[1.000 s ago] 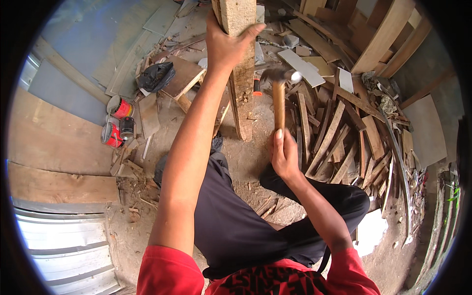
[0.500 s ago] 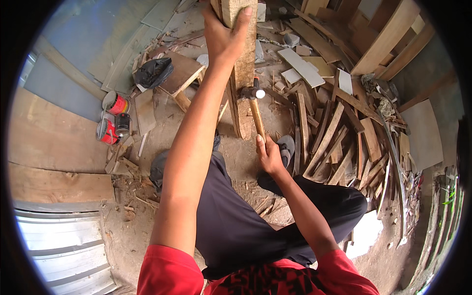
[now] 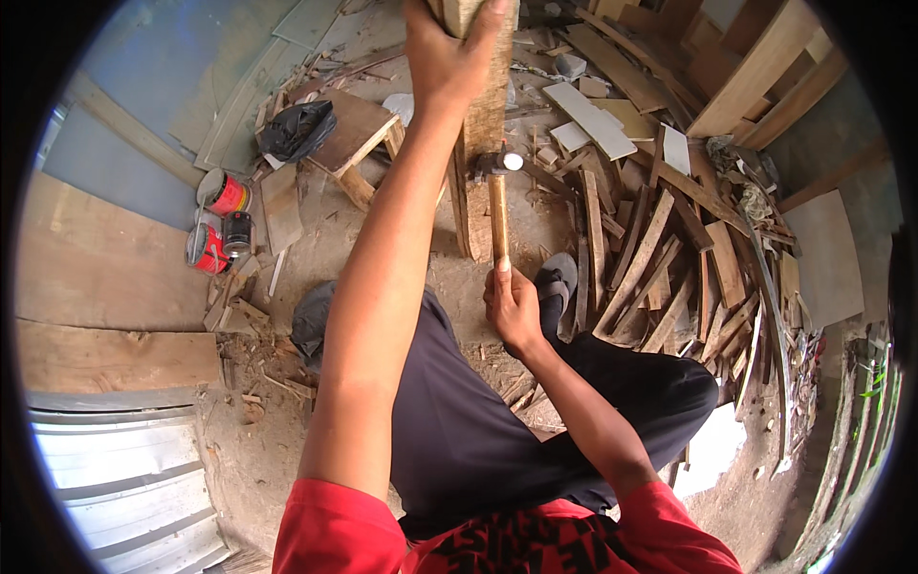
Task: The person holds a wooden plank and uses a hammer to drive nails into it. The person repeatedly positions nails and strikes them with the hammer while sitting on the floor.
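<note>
With my left hand [image 3: 449, 59] I grip the upper part of a rough wooden post [image 3: 490, 105] at the top of the view, thumb along its right side. The post reaches down toward the dirt floor. My right hand [image 3: 513, 304] is closed round the lower part of a hammer's wooden handle. The dark head of the hammer [image 3: 500, 196] is up at the post's lower part, its round bright face to the right. Whether the head touches the wood I cannot tell.
A large heap of wood offcuts [image 3: 660, 258] lies to the right, with boards leaning behind it. A low wooden bench [image 3: 352, 139] with a black plastic bag [image 3: 298, 132] stands left of the post. Red paint cans [image 3: 207, 247] sit by the left wall. My sandalled foot [image 3: 557, 279] is near the heap.
The hammer has swung from a slant to nearly upright, and my right hand has shifted slightly left. My left hand and the post have moved a little to the right in view.
</note>
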